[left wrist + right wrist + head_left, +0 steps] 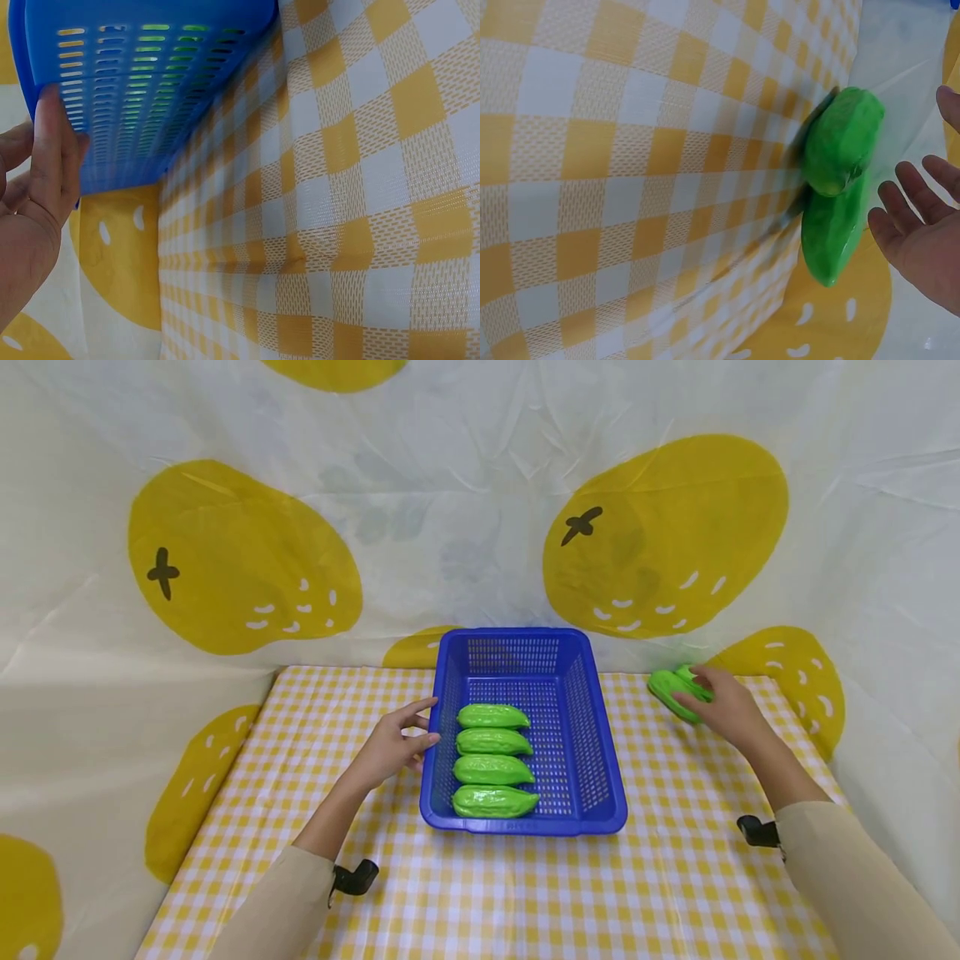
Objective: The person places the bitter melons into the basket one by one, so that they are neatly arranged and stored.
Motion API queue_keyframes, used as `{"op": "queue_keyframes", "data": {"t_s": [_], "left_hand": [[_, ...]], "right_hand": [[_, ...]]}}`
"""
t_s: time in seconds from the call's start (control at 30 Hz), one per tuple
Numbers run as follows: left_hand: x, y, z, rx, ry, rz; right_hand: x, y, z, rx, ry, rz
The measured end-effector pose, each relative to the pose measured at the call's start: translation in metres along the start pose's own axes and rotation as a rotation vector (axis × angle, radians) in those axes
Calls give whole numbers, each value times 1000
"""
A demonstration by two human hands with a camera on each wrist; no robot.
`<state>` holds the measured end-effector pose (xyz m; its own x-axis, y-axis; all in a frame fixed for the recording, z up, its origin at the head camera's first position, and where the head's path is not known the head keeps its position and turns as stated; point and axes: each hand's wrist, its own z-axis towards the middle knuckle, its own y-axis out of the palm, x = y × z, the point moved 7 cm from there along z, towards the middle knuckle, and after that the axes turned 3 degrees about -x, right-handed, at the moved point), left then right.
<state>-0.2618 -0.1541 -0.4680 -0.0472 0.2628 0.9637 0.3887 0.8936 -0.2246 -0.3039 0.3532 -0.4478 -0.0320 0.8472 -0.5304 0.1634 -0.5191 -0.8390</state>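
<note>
A blue plastic basket (517, 826) with slotted walls sits on the table. Several glossy green toy bitter gourds (493, 769) lie in a column along its left side, tips pointing right. My left hand (386, 745) is at the basket's left side, its fairly straight fingers touching the outer wall near the rim, as the left wrist view shows with the hand (41, 187). Over at the far right, two more green gourds (671, 693) lie together. My right hand (726, 703) hovers beside them; in the right wrist view its fingers (904, 195) are spread, apart from the gourds (844, 142).
A yellow-and-white checked cloth (337, 843) covers the table. Behind it and at the sides hangs a pale curtain (465, 527) printed with large yellow fruit. Each wrist carries a small black camera mount (356, 878).
</note>
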Motion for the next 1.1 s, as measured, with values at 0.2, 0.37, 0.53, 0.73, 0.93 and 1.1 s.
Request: {"op": "queue_keyframes", "data": {"t_s": [0.2,0.37,0.53,0.73,0.93,1.1], "left_hand": [[-1,-1,-1,1,-5,3],[0,-1,0,-1,-6,15],[-1,0,0,-6,-5,16],[1,0,-1,-4,-3,13],[1,0,-2,0,4,13],[0,-1,0,5,2,14]], "right_hand": [[11,5,3,10,-1,-11],[15,10,6,8,-11,-29],[17,12,7,12,-13,-61],[20,16,10,21,15,-115],[23,21,14,23,29,-133],[26,24,16,39,46,-83]]}}
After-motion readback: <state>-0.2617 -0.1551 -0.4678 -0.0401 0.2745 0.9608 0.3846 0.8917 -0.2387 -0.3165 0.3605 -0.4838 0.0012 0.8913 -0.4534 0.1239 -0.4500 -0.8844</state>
